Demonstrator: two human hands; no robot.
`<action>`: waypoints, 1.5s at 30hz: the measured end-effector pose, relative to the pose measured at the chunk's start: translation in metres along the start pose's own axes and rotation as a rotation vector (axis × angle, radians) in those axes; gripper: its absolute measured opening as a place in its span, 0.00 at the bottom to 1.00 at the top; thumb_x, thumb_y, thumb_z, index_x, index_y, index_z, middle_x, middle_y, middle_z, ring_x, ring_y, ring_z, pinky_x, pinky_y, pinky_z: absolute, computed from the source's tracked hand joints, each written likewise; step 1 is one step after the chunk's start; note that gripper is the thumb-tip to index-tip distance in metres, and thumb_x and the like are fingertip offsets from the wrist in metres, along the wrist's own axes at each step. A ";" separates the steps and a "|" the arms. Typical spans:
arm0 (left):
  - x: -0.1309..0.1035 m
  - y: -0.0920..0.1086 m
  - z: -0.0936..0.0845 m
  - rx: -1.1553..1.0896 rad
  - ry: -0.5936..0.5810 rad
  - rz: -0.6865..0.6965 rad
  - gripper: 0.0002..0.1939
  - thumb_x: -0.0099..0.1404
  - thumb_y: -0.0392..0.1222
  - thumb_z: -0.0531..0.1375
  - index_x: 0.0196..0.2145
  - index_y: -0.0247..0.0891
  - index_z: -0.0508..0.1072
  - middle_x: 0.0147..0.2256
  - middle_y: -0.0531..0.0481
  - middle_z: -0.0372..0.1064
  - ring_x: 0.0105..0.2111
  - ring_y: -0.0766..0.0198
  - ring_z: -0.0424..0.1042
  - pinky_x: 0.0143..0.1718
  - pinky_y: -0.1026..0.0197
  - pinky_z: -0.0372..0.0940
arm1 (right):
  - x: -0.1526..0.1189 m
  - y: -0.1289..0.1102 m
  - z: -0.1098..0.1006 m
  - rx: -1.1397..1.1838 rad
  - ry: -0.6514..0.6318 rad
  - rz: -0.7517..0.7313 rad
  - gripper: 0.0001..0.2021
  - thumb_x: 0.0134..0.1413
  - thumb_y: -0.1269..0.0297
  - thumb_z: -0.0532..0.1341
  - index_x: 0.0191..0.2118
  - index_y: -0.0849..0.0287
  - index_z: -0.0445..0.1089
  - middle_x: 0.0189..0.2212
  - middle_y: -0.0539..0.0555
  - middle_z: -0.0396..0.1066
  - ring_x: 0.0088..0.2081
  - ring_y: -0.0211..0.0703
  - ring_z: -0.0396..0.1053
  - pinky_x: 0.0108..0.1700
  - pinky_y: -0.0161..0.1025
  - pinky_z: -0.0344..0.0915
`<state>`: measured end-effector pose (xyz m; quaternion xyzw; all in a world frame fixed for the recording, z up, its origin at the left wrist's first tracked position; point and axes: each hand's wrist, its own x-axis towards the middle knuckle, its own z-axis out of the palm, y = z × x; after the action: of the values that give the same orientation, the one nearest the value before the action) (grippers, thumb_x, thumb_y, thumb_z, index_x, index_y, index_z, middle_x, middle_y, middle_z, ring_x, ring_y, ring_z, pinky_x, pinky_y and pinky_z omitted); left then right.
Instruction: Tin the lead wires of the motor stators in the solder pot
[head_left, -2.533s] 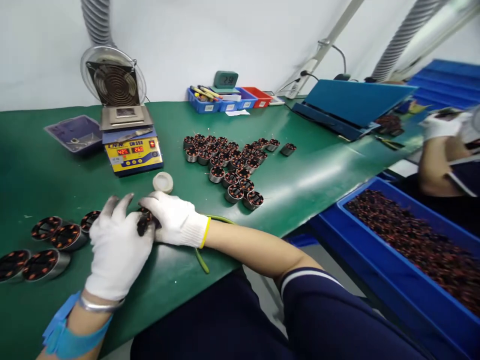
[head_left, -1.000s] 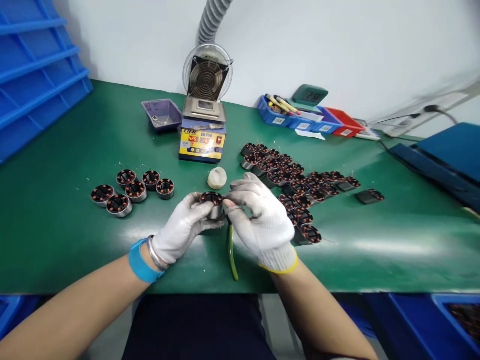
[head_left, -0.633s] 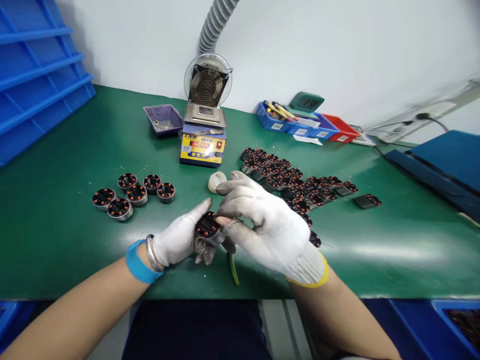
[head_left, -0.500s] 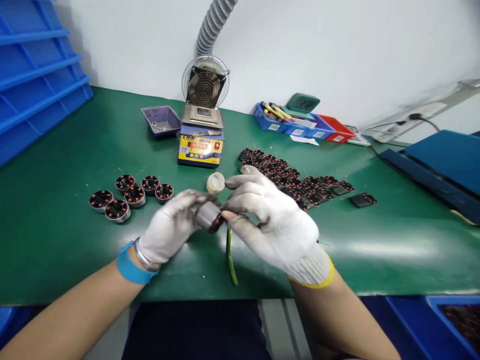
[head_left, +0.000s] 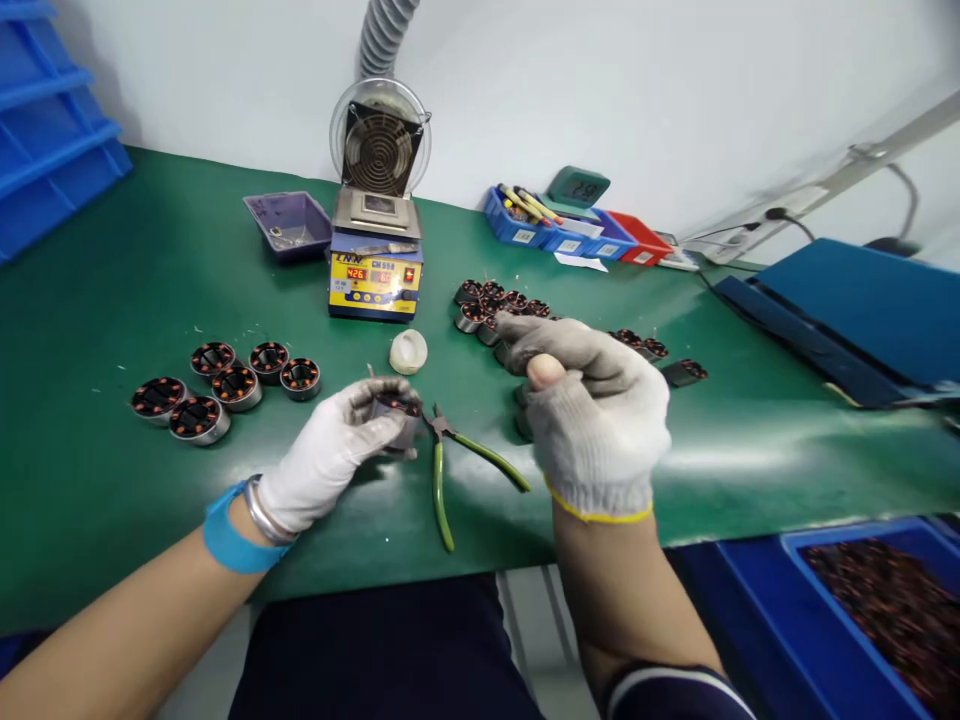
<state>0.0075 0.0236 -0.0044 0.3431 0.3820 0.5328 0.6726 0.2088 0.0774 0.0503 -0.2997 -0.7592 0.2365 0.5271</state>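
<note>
While the left hand [head_left: 319,460] is holding the coil part [head_left: 403,428] just left of the pliers [head_left: 441,425], the right hand [head_left: 604,420] is withdrawing to their right, its curled grip hiding any contents, so one hand is supporting the part.

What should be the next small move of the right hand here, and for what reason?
I would perhaps lower the right hand to the green-handled pliers: they lie open, handles toward the person, close beside the coil part that the left hand holds. Whether the right fingers pinch anything, I cannot tell.
</note>
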 end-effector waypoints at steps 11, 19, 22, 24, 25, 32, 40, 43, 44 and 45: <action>0.000 -0.030 0.009 0.437 0.110 0.333 0.52 0.57 0.41 0.69 0.72 0.46 0.47 0.72 0.39 0.45 0.70 0.49 0.51 0.68 0.49 0.54 | -0.055 0.027 0.057 -0.203 -0.311 0.138 0.24 0.53 0.67 0.62 0.58 0.56 0.68 0.54 0.57 0.73 0.54 0.48 0.73 0.58 0.45 0.71; -0.005 -0.008 -0.004 0.883 0.251 0.555 0.08 0.65 0.37 0.62 0.42 0.41 0.78 0.44 0.46 0.78 0.45 0.57 0.76 0.52 0.57 0.69 | -0.048 0.034 0.031 -0.287 -0.341 -0.099 0.25 0.58 0.65 0.61 0.61 0.58 0.63 0.58 0.62 0.70 0.60 0.50 0.69 0.61 0.48 0.69; -0.004 0.001 -0.010 0.946 0.322 0.408 0.04 0.65 0.38 0.60 0.35 0.40 0.77 0.34 0.49 0.76 0.36 0.59 0.75 0.43 0.58 0.70 | -0.044 0.034 0.026 -0.304 -0.305 -0.142 0.23 0.59 0.64 0.61 0.60 0.60 0.64 0.56 0.63 0.71 0.60 0.50 0.69 0.61 0.47 0.69; -0.004 0.006 -0.011 0.873 0.275 0.452 0.07 0.65 0.39 0.60 0.40 0.41 0.76 0.42 0.46 0.76 0.42 0.57 0.75 0.46 0.57 0.70 | -0.044 0.035 0.025 -0.326 -0.331 -0.156 0.23 0.59 0.64 0.60 0.60 0.61 0.63 0.57 0.64 0.70 0.60 0.51 0.69 0.61 0.47 0.69; -0.003 0.007 -0.011 0.857 0.230 0.516 0.10 0.65 0.40 0.60 0.44 0.41 0.75 0.49 0.44 0.74 0.47 0.55 0.73 0.50 0.55 0.69 | -0.045 0.036 0.025 -0.339 -0.355 -0.162 0.24 0.59 0.64 0.59 0.61 0.61 0.63 0.58 0.64 0.70 0.60 0.51 0.69 0.61 0.48 0.69; 0.000 0.007 0.000 1.237 0.119 0.515 0.08 0.63 0.46 0.61 0.30 0.40 0.73 0.33 0.46 0.73 0.36 0.56 0.71 0.43 0.54 0.66 | -0.049 0.038 0.026 -0.438 -0.482 -0.146 0.26 0.59 0.67 0.57 0.63 0.60 0.62 0.62 0.61 0.67 0.61 0.50 0.67 0.61 0.47 0.69; -0.010 0.025 -0.015 0.804 0.173 0.297 0.12 0.62 0.45 0.60 0.23 0.40 0.69 0.22 0.53 0.64 0.23 0.65 0.60 0.24 0.61 0.57 | -0.045 0.040 0.023 -0.471 -0.332 -0.074 0.25 0.58 0.63 0.60 0.61 0.61 0.65 0.59 0.62 0.70 0.59 0.51 0.70 0.59 0.44 0.70; -0.002 0.016 -0.009 0.903 0.172 0.220 0.11 0.63 0.48 0.61 0.27 0.40 0.72 0.24 0.53 0.67 0.24 0.65 0.63 0.26 0.62 0.59 | -0.045 0.039 0.024 -0.476 -0.327 -0.062 0.25 0.59 0.63 0.60 0.61 0.60 0.65 0.58 0.62 0.70 0.58 0.51 0.70 0.60 0.45 0.70; -0.001 0.013 -0.005 0.922 0.120 0.169 0.12 0.63 0.48 0.61 0.27 0.39 0.71 0.24 0.54 0.66 0.24 0.65 0.63 0.26 0.63 0.59 | -0.046 0.038 0.025 -0.481 -0.337 -0.054 0.24 0.59 0.63 0.60 0.61 0.60 0.66 0.58 0.62 0.70 0.58 0.52 0.71 0.60 0.46 0.70; -0.001 0.010 -0.003 0.907 0.089 0.144 0.13 0.63 0.48 0.61 0.25 0.39 0.70 0.23 0.54 0.64 0.24 0.66 0.62 0.26 0.63 0.59 | -0.046 0.037 0.025 -0.489 -0.352 -0.040 0.24 0.59 0.63 0.60 0.61 0.59 0.66 0.58 0.62 0.71 0.58 0.52 0.71 0.60 0.46 0.70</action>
<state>0.0006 0.0246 0.0033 0.6052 0.5803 0.3715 0.3988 0.2050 0.0706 -0.0133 -0.3573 -0.8790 0.0844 0.3042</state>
